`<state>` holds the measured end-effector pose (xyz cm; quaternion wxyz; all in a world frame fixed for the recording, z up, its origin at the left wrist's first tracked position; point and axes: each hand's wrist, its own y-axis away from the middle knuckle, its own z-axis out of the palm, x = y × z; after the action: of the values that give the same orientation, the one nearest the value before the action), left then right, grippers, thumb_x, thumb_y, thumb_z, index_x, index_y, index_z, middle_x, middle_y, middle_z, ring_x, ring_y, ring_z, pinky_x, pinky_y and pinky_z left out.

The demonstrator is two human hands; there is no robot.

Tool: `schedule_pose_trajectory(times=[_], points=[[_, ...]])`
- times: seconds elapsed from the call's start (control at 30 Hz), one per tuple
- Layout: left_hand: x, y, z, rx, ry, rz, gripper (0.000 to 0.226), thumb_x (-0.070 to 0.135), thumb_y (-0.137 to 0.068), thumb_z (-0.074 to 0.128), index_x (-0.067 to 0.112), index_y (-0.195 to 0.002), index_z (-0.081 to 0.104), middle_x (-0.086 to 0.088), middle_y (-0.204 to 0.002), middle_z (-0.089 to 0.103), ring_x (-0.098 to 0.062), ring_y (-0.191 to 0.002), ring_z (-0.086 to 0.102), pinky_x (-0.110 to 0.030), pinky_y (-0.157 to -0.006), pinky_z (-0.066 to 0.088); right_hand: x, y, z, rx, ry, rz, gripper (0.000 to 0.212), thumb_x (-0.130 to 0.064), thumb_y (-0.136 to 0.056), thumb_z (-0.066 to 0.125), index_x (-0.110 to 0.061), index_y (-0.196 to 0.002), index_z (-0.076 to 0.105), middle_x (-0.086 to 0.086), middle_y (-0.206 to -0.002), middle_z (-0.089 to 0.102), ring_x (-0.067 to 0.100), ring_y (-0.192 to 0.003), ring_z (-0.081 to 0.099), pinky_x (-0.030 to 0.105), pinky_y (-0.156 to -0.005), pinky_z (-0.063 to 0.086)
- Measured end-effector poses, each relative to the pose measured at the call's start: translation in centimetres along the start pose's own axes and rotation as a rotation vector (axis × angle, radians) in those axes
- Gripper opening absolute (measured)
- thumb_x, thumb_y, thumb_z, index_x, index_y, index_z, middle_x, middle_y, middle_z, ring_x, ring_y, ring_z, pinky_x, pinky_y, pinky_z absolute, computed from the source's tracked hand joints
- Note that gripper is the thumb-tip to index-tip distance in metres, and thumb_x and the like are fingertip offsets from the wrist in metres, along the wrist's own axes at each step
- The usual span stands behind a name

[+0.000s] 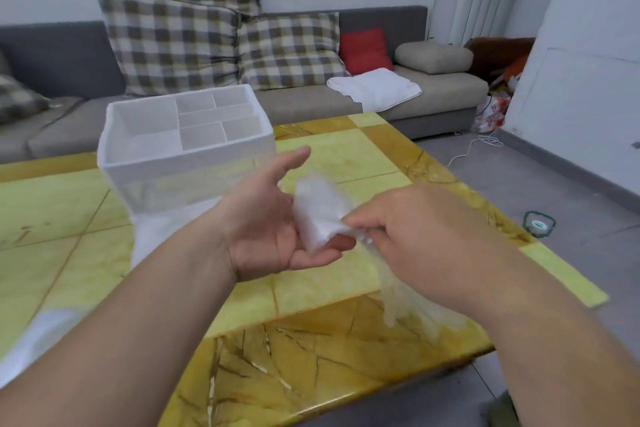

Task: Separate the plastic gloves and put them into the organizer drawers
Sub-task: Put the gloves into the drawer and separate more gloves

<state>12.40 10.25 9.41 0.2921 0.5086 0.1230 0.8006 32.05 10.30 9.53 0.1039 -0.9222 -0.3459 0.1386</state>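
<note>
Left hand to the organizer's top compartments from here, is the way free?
Probably yes. The left hand is just in front of the organizer, nothing stands between them, and its compartments are open on top. It cradles the plastic gloves, which the right hand pinches.

Home living room: sofa [433, 94] with checked cushions [169, 45].

My left hand [273, 218] and right hand [415, 222] are bare, with fingers and wrists uncovered. My left forearm [138, 322] enters from the lower left of the frame and my right forearm [554, 305] from the lower right, both bare skin all the way to the frame's edge.
</note>
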Motion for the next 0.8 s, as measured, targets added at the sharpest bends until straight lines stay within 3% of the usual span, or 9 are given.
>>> schedule_pose_trajectory(times=[0.13,0.27,0.33,0.47,0.53,0.6,0.67,0.73,0.8], points=[[-0.2,-0.4,1.0,0.264,-0.345,-0.029,0.039,0.03,-0.084,0.071,0.009,-0.116,0.062,-0.014,-0.09,0.074,-0.027,-0.066,0.071,-0.032,-0.055,0.06,-0.9,0.2,1.2,0.0,0.092,-0.062,0.015,-0.01,-0.087,0.056,-0.021,-0.078,0.054,0.001,-0.07,0.053,0.019,-0.068,0.051,0.033,-0.053,0.039],[-0.1,-0.3,1.0,0.427,-0.658,0.162,0.012,0.011,-0.094,0.066,0.002,-0.102,0.067,-0.012,-0.075,0.073,-0.02,-0.058,0.069,-0.029,-0.051,0.056,-0.2,0.8,-0.1,-0.204,-0.338,0.059,0.031,-0.051,-0.089,0.065,-0.043,-0.119,0.064,-0.015,-0.101,0.07,0.001,-0.086,0.065,0.026,-0.075,0.052],[0.8,0.7,0.7,0.389,-0.752,0.28,0.008,0.012,-0.092,0.068,0.007,-0.097,0.072,-0.007,-0.079,0.075,-0.015,-0.063,0.07,-0.025,-0.052,0.054,1.5,0.8,-1.0,-0.207,-0.577,0.168,0.044,-0.065,-0.08,0.066,-0.042,-0.117,0.069,-0.017,-0.094,0.073,-0.002,-0.081,0.068,0.026,-0.074,0.053],[3.2,4.2,0.5,0.309,-0.9,0.459,0.023,0.024,-0.078,0.074,0.005,-0.09,0.077,-0.012,-0.09,0.078,-0.019,-0.078,0.072,-0.026,-0.066,0.052,5.7,0.0,-0.5,0.15,-0.854,0.471,0.03,-0.048,-0.079,0.074,-0.026,-0.099,0.074,-0.004,-0.09,0.077,0.016,-0.087,0.073,0.042,-0.085,0.058],[4.3,5.5,0.2,0.303,-0.895,0.535,0.029,0.028,-0.07,0.073,0.006,-0.089,0.077,-0.01,-0.088,0.078,-0.017,-0.076,0.072,-0.023,-0.063,0.051,5.9,-0.4,0.4,0.089,-0.977,0.531,0.062,-0.057,-0.062,0.079,-0.027,-0.115,0.068,-0.011,-0.104,0.073,0.006,-0.1,0.067,0.038,-0.095,0.051],[5.1,6.7,-0.4,0.289,-0.844,0.587,0.025,0.024,-0.073,0.071,0.005,-0.088,0.076,-0.007,-0.084,0.077,-0.012,-0.067,0.071,-0.016,-0.054,0.05,5.2,-1.0,1.4,-0.02,-1.152,0.52,0.071,-0.052,-0.053,0.079,-0.031,-0.118,0.06,-0.026,-0.1,0.068,-0.007,-0.102,0.056,0.034,-0.103,0.039],[5.7,7.8,-1.5,0.257,-0.816,0.597,0.036,0.029,-0.074,0.078,0.002,-0.097,0.076,-0.013,-0.098,0.077,-0.019,-0.083,0.075,-0.022,-0.066,0.059,4.6,-1.9,2.4,-0.114,-1.362,0.509,0.096,-0.051,-0.046,0.089,-0.022,-0.132,0.056,-0.025,-0.106,0.069,-0.001,-0.111,0.057,0.041,-0.114,0.032],[6.0,8.7,-2.8,0.263,-0.784,0.593,0.05,0.031,-0.071,0.087,0.002,-0.109,0.074,-0.017,-0.115,0.073,-0.031,-0.106,0.071,-0.04,-0.092,0.058,4.5,-3.0,3.7,-0.124,-1.564,0.48,0.124,-0.054,-0.035,0.098,-0.018,-0.143,0.05,-0.009,-0.123,0.07,0.015,-0.12,0.061,0.047,-0.11,0.041],[5.9,8.9,-4.2,0.367,-0.708,0.609,0.047,0.026,-0.076,0.084,0.0,-0.113,0.072,-0.017,-0.116,0.073,-0.037,-0.114,0.066,-0.05,-0.104,0.047,3.7,-4.1,4.4,-0.1,-1.716,0.358,0.098,-0.046,-0.037,0.1,-0.016,-0.125,0.068,0.004,-0.119,0.073,0.021,-0.105,0.07,0.04,-0.085,0.059]])
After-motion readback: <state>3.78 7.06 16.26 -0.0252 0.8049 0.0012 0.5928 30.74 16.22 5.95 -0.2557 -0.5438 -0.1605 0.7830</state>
